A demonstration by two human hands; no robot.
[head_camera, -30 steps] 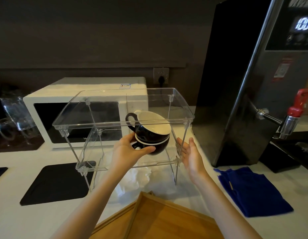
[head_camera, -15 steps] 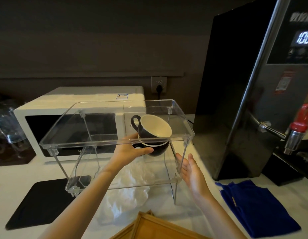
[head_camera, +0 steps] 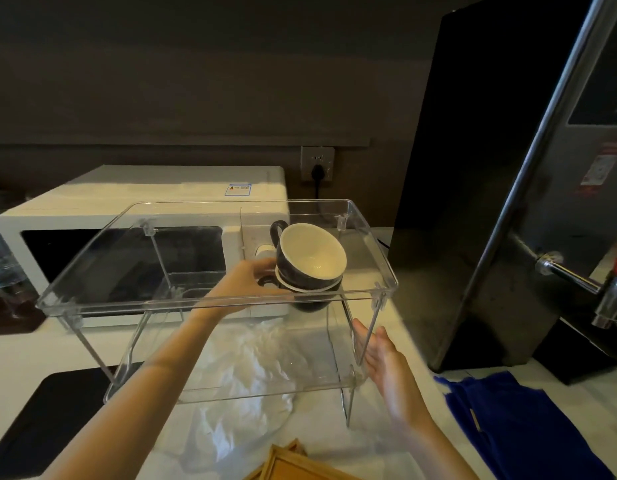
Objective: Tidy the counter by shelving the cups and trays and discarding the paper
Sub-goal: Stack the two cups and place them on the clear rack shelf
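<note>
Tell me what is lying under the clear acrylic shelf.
Crumpled white paper lies on the counter under the clear acrylic shelf. The left hand, holding two stacked cups, covers whatever sits behind it.

Two stacked cups (head_camera: 309,271) at the right end of the rack (head_camera: 210,299), on the counter (head_camera: 30,355). Behind the rack, microwave (head_camera: 144,202); right of it, water boiler (head_camera: 508,202). Under the rack, crumpled paper (head_camera: 244,375). Nearer, wooden tray (head_camera: 293,465); left, mat (head_camera: 47,420); right, cloth (head_camera: 518,427).
</note>
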